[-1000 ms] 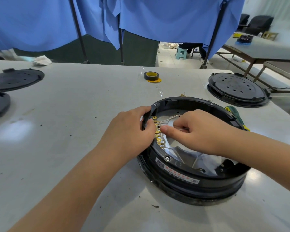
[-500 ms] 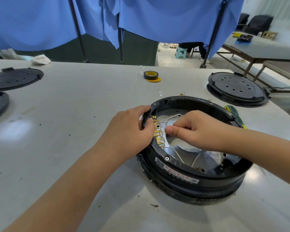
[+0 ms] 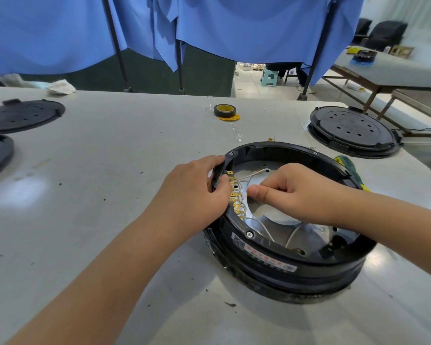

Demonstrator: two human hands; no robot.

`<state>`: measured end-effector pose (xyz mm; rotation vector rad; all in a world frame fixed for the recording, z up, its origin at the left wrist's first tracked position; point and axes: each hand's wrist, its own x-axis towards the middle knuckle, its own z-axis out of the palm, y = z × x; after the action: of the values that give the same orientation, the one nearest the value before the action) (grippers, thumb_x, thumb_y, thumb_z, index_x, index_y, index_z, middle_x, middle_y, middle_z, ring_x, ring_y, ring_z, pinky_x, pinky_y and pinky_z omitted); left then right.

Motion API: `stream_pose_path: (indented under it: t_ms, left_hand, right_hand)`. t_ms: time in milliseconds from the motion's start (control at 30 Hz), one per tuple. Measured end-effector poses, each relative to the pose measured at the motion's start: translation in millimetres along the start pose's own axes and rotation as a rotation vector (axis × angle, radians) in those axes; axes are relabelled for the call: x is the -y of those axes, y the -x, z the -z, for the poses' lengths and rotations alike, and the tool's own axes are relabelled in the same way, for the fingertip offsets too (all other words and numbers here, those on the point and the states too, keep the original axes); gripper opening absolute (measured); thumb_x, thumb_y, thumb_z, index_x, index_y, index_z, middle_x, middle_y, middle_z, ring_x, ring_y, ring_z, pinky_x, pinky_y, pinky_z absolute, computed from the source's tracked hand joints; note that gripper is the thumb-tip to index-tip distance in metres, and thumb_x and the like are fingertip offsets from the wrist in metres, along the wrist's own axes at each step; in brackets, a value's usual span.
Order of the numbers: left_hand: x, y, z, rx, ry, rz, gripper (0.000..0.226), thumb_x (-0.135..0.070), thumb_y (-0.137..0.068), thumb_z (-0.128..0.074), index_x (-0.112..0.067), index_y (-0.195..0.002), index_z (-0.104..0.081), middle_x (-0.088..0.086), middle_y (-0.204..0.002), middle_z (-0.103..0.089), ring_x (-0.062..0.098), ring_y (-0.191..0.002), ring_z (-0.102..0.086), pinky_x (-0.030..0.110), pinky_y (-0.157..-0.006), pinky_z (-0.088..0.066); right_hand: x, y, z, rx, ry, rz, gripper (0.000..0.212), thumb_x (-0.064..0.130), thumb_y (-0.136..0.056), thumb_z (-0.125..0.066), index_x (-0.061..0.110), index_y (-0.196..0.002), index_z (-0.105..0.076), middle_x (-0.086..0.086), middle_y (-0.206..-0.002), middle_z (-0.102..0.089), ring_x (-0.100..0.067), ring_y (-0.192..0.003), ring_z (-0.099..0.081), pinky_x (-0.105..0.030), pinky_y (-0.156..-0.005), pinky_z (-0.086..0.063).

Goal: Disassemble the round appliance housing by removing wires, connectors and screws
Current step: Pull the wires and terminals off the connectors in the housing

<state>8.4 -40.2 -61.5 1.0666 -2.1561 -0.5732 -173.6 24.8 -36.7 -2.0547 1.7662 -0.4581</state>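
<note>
Right hand [image 3: 301, 192], fingers curled, pinches a thin white wire [image 3: 254, 173] just beside the row of brass connectors [image 3: 235, 197] on the inner left wall of the round black housing [image 3: 284, 260], which sits at centre right of the frame on the grey table [image 3: 110, 170]. Left hand [image 3: 197, 195] grips the housing's left rim, steadying it. The wire looks soft and slack, so it probably tears if tugged mid-length; taking hold at the stiff metal terminal seems safer. Beyond the far right rim, a green-handled screwdriver [image 3: 348, 170] lies touching the housing.
</note>
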Motion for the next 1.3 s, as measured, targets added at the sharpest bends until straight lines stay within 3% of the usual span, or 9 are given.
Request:
stream_pose_path:
  t_ms: [133,267,367,567,667,767,900,1100,1300]
  left_hand:
    - [0,0,-1,-0.005,0.004,-0.007,0.038,-0.026,-0.089,-0.054,-0.027,-0.126,-0.061,-0.022,-0.074,-0.053,0.005,-0.047,-0.042,0.010,-0.052,-0.028]
    - [0,0,-1,0.009,0.011,0.010,0.037,-0.026,-0.089,-0.053,-0.027,-0.124,-0.061,-0.018,-0.047,-0.053,0.003,-0.047,-0.045,0.013,-0.053,-0.029]
    - [0,1,0,0.027,0.010,0.008,0.036,-0.025,-0.089,-0.052,-0.028,-0.124,-0.061,-0.030,-0.047,-0.050,-0.002,-0.049,-0.048,0.012,-0.051,-0.030]
    - [0,1,0,0.023,0.016,0.005,0.035,-0.024,-0.090,-0.053,-0.028,-0.124,-0.061,-0.023,-0.045,-0.050,-0.002,-0.048,-0.047,0.012,-0.051,-0.028]
    - [0,1,0,0.021,0.025,0.004,0.036,-0.025,-0.090,-0.053,-0.026,-0.124,-0.061,-0.030,-0.054,-0.056,0.010,-0.057,-0.050,0.014,-0.053,-0.030]
    - [0,1,-1,0.000,0.012,-0.004,0.038,-0.025,-0.090,-0.053,-0.025,-0.126,-0.061,-0.028,-0.067,-0.053,0.022,-0.068,-0.053,0.012,-0.055,-0.030]
    - [2,1,-2,-0.001,-0.001,-0.021,0.034,-0.024,-0.091,-0.052,-0.026,-0.124,-0.062,-0.014,-0.040,-0.041,0.010,-0.051,-0.041,0.016,-0.054,-0.030]
    - [2,1,-2,-0.005,-0.007,-0.029,0.034,-0.025,-0.090,-0.051,-0.025,-0.122,-0.062,-0.012,-0.042,-0.045,0.005,-0.049,-0.042,0.014,-0.052,-0.029]
    - [0,2,-2,0.010,-0.003,-0.046,0.032,-0.024,-0.090,-0.050,-0.027,-0.119,-0.063,-0.031,-0.052,-0.051,0.006,-0.048,-0.043,0.022,-0.053,-0.034]
  right_hand:
    - [1,2,1,-0.007,0.011,0.002,0.055,0.051,-0.089,-0.047,0.018,-0.051,-0.026,0.005,-0.048,-0.020,-0.011,-0.046,-0.020,-0.032,-0.050,-0.020]
    - [2,2,1,-0.018,0.046,0.026,0.053,0.050,-0.092,-0.043,0.016,-0.053,-0.028,0.003,-0.049,-0.022,-0.011,-0.046,-0.021,-0.031,-0.050,-0.020]
    - [4,1,-1,-0.029,0.093,0.054,0.048,0.045,-0.095,-0.037,0.018,-0.056,-0.030,0.005,-0.046,-0.032,-0.011,-0.047,-0.030,-0.028,-0.050,-0.023]
    - [9,-2,-4,0.013,0.131,0.059,0.036,0.033,-0.099,-0.038,0.026,-0.064,-0.036,0.008,-0.059,-0.045,-0.004,-0.058,-0.042,-0.030,-0.058,-0.033]
    - [12,-1,-4,-0.003,0.099,0.078,0.020,0.041,-0.092,-0.045,0.027,-0.078,-0.047,0.006,-0.069,-0.055,-0.007,-0.065,-0.050,-0.035,-0.064,-0.042]
    - [18,-2,-6,-0.081,0.030,0.168,0.011,0.033,-0.087,-0.060,0.022,-0.090,-0.060,0.005,-0.077,-0.061,-0.009,-0.073,-0.056,-0.035,-0.070,-0.048]
    - [21,-7,-9,-0.157,-0.024,0.208,0.009,0.024,-0.084,-0.070,0.016,-0.087,-0.072,0.004,-0.076,-0.059,-0.009,-0.071,-0.055,-0.033,-0.070,-0.048]
    - [23,-10,-12,-0.179,-0.029,0.193,0.009,0.021,-0.082,-0.072,0.017,-0.076,-0.068,0.008,-0.070,-0.058,-0.007,-0.067,-0.055,-0.029,-0.065,-0.047]
    - [24,-8,-18,-0.228,0.050,0.192,0.014,0.015,-0.082,-0.068,0.012,-0.071,-0.060,0.007,-0.065,-0.053,-0.008,-0.061,-0.050,-0.028,-0.058,-0.044]
